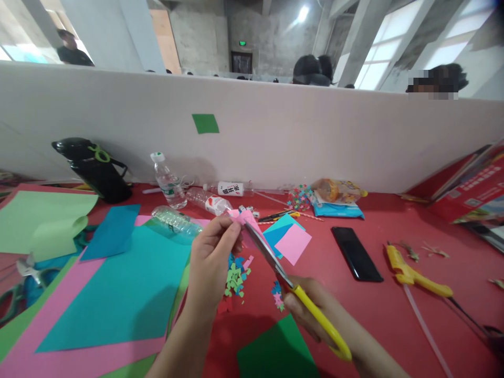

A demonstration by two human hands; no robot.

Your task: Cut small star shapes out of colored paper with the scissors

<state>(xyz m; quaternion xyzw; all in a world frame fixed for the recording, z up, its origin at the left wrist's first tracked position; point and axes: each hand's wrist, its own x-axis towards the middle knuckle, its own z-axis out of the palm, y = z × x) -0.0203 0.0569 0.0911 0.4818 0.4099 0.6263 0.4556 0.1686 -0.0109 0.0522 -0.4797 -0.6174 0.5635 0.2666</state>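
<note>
Between its thumb and fingers my left hand pinches a piece of pink paper. My right hand grips a pair of scissors by the yellow handles. The blades point up and left, with their tips at the pink paper beside my left fingers. Small green, blue and pink paper cuttings lie on the table beneath my hands. A little heap of tiny paper stars is close to my right hand. Square pink paper rests on blue sheets beyond the scissors.
Large teal sheets cover the left side, with green-handled scissors at the edge. A black flask and several plastic bottles stand or lie by the white partition. To the right are a phone and a yellow glue gun.
</note>
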